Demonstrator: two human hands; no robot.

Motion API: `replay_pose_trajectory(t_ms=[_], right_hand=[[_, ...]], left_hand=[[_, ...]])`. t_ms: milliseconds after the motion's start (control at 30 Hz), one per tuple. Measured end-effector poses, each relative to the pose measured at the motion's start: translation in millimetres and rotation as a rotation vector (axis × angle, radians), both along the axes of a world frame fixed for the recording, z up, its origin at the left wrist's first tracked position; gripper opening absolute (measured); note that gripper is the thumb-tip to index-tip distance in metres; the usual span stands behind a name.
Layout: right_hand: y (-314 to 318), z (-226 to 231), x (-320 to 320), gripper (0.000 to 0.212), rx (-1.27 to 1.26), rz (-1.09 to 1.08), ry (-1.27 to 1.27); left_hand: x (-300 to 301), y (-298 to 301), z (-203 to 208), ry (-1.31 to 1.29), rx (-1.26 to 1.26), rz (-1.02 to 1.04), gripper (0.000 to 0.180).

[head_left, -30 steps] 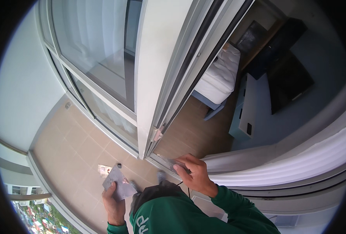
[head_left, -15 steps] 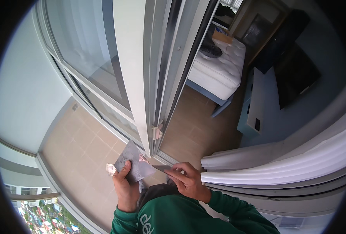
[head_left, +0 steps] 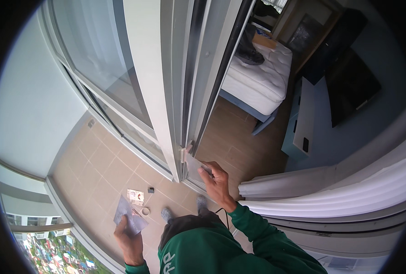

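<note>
My right hand [head_left: 216, 182] is closed on a putty knife [head_left: 194, 167] with a wide flat blade. The blade's tip reaches a pinkish-white filled patch [head_left: 186, 151] on the edge of the white door frame [head_left: 159, 105]; it appears to touch it. Lower and to the left, my left hand [head_left: 129, 242] grips a thin grey flat plate [head_left: 132, 222] with pale smears on it, thumb on top. The plate is held over the floor, away from the frame.
On the tiled balcony floor [head_left: 104, 171] lie a printed sheet [head_left: 135, 197], a roll of tape [head_left: 145, 211] and a small dark block [head_left: 151, 190]. A white curtain [head_left: 331, 196] hangs at right. Inside the room are a bed [head_left: 258, 86] and a low cabinet [head_left: 299, 118].
My right hand has moved up and forward from the plate to the door frame with the knife. My left hand has lowered the plate to the left, uncovering the things on the floor.
</note>
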State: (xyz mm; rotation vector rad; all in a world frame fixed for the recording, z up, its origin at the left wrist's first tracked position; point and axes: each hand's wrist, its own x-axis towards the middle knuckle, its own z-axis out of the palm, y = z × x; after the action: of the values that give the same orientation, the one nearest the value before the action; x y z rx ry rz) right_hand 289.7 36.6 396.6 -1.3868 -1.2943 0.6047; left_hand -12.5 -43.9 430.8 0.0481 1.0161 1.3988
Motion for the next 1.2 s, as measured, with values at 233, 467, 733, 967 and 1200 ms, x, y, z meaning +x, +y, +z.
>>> replay_pose_trajectory(t_ms=[233,467,733,967,1200], right_hand=[[3,2,0,0.021,-0.033,0.001,0.026],[6,-5,-1,0.019,-0.014,-0.032,0.045],[4,-36,5,0.017,-0.053,-0.037,-0.001],[-27,-6,16,0.018,-0.142,0.120,0.092],[-39,27,31,0.018,-0.622,0.586,1.470]], left_hand=[[2,-3,2,0.023,-0.019,0.027,0.038],[-5,-1,-5,-0.018,-0.001,-0.003,0.039],[4,3,1,-0.005,-0.040,0.022,0.036],[22,8,4,-0.038,-0.009,-0.056,0.039],[77,17,13,-0.219,0.082,-0.335,0.029]])
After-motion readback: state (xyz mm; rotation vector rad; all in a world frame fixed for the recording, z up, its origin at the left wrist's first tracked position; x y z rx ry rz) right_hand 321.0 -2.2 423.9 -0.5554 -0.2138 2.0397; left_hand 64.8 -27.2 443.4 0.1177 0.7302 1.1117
